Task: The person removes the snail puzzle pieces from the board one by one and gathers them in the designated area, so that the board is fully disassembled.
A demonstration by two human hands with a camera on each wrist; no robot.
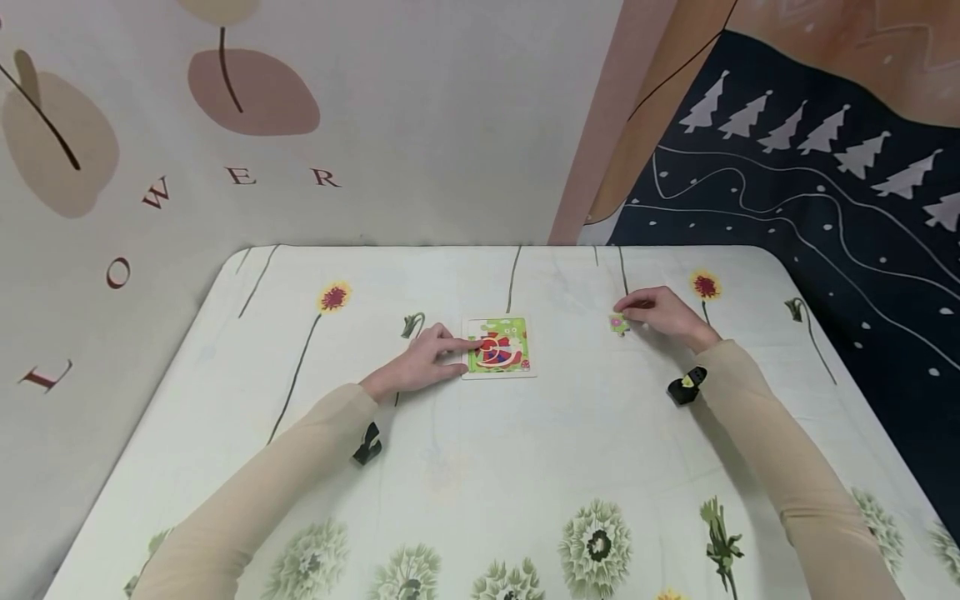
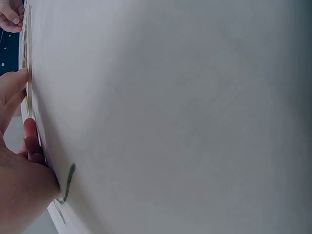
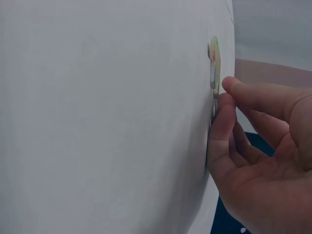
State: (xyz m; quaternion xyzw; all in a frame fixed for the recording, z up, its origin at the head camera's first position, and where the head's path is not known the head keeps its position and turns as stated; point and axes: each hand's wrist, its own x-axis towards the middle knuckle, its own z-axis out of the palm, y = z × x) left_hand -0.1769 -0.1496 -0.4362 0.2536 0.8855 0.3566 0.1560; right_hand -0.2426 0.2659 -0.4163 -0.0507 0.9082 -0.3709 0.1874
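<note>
A square puzzle board (image 1: 498, 375) with a pale rim lies on the table, its picture red, blue and green. My left hand (image 1: 420, 362) rests at its left side, the straight index finger on the picture and the thumb at the left edge. To the right of the board, my right hand (image 1: 660, 315) pinches a small green puzzle piece (image 1: 619, 328) with a pink flower between thumb and fingers, low over the cloth. From the right wrist, this piece (image 3: 215, 68) is seen edge-on by the fingertips, with red and blue bits on its side.
A white cloth with printed flowers covers the table (image 1: 480, 467). Black wrist straps (image 1: 684, 387) hang below both sleeves. Behind the far table edge stand a pale printed wall hanging (image 1: 450, 167) and a dark one with white trees (image 1: 817, 192).
</note>
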